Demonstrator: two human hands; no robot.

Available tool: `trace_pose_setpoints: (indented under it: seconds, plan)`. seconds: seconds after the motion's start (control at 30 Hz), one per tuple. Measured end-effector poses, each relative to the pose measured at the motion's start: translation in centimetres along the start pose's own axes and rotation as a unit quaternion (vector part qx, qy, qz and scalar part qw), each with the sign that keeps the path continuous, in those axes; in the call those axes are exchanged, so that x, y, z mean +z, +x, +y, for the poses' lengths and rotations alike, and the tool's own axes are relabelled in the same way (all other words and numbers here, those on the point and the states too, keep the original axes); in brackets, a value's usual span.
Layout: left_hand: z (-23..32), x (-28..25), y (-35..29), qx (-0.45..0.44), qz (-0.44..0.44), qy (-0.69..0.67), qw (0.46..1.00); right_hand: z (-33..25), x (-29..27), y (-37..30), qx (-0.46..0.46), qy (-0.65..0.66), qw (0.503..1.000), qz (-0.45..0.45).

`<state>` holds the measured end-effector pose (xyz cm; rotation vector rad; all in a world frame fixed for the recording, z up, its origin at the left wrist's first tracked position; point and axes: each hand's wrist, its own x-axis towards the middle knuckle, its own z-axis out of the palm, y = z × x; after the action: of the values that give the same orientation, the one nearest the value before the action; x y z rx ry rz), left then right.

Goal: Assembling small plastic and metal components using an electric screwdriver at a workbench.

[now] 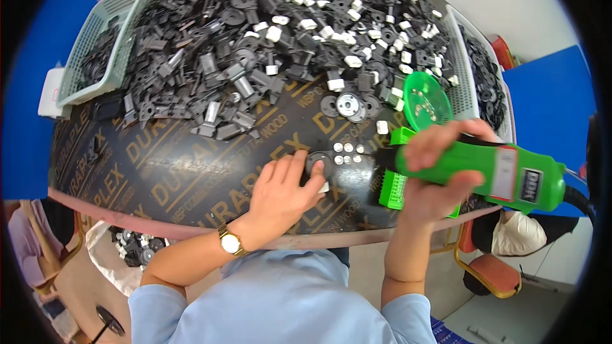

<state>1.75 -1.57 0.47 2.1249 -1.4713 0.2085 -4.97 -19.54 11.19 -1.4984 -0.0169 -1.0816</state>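
Note:
My left hand (284, 188) rests on the table with thumb and fingers closed around a black round plastic part (317, 163). A bit of white shows under the thumb. My right hand (437, 169) grips a green electric screwdriver (491, 175) lying sideways. Its dark nose points left, toward the left hand, and a black cord runs off to the right; the bit itself cannot be made out. Between the nose and the black part sit several small shiny metal pieces (347, 153) in two short rows. Beneath the tool, partly covered by it, stands a green plastic basket (393, 190).
A large heap of black plastic parts (242, 19) mixed with white blocks fills the far side. A green bowl (426, 89) holds small metal bits. Pale baskets (121, 44) flank the heap. Stacked discs (348, 105) lie nearby. A bag of parts (105, 248) is below left.

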Motion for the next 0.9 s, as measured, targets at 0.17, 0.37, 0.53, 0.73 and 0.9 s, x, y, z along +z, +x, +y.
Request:
trace_pose_setpoints:
  seconds: [0.17, 0.37, 0.53, 0.73, 0.9]
  plan:
    - [0.0, -0.2, 0.2, 0.019, -0.034, -0.019, 0.999, -0.3, -8.0, 1.1, -0.033, -0.159, 0.984, 0.072]
    - [0.0, -0.1, 0.4, 0.035, -0.062, -0.044, 0.996, 2.2, -10.4, 0.2, -0.01, -0.143, 0.986, 0.082]
    - [-0.1, 0.0, 0.3, 0.039, -0.061, -0.048, 0.996, 2.7, -10.6, 0.2, 0.001, -0.141, 0.986, 0.087]
    - [-0.1, -0.3, 0.5, 0.038, -0.071, -0.042, 0.996, 2.8, -10.8, 0.3, -0.008, -0.14, 0.986, 0.088]
    - [-0.2, -0.2, 0.2, 0.043, -0.06, -0.045, 0.996, 2.8, -10.7, 0.2, 0.025, -0.162, 0.983, 0.079]
